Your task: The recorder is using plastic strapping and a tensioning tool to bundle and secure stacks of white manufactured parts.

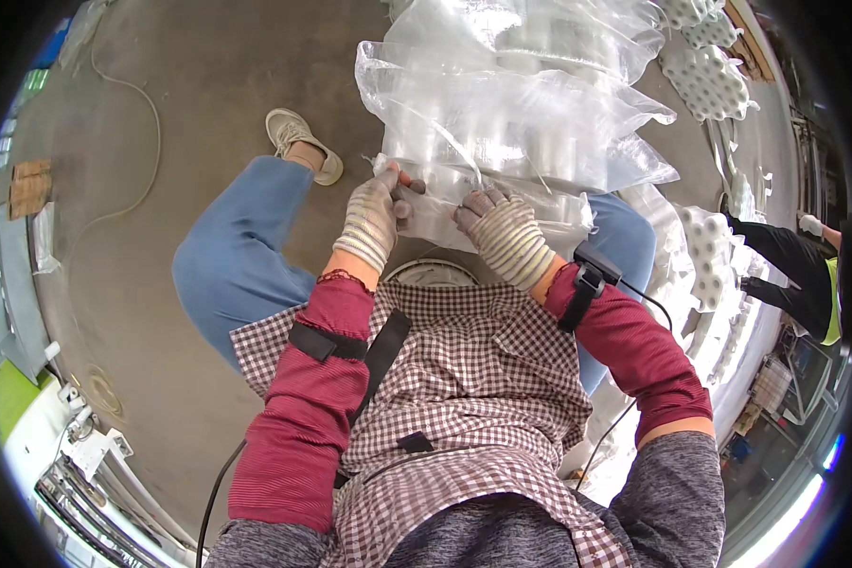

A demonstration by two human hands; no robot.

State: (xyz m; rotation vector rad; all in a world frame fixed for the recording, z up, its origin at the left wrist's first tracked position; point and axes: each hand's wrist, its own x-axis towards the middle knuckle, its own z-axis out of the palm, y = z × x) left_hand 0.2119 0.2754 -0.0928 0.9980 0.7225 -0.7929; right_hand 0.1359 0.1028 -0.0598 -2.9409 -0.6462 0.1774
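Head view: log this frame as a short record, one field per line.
left hand: gloved, fingers bent at the near edge of the clear bag; exact grip unclear
right hand: gloved, fingers bent at the same edge, further right; exact grip unclear
bag contents: pale, rounded shapes, blurred by the plastic
right side: more wrapped packs; a co-worker, partly in view
left side: pale cable on the floor

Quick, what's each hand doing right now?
Left hand: closed, pinching the near edge of the clear plastic bag.
Right hand: closed, fingers curled, holding the same bag farther right.
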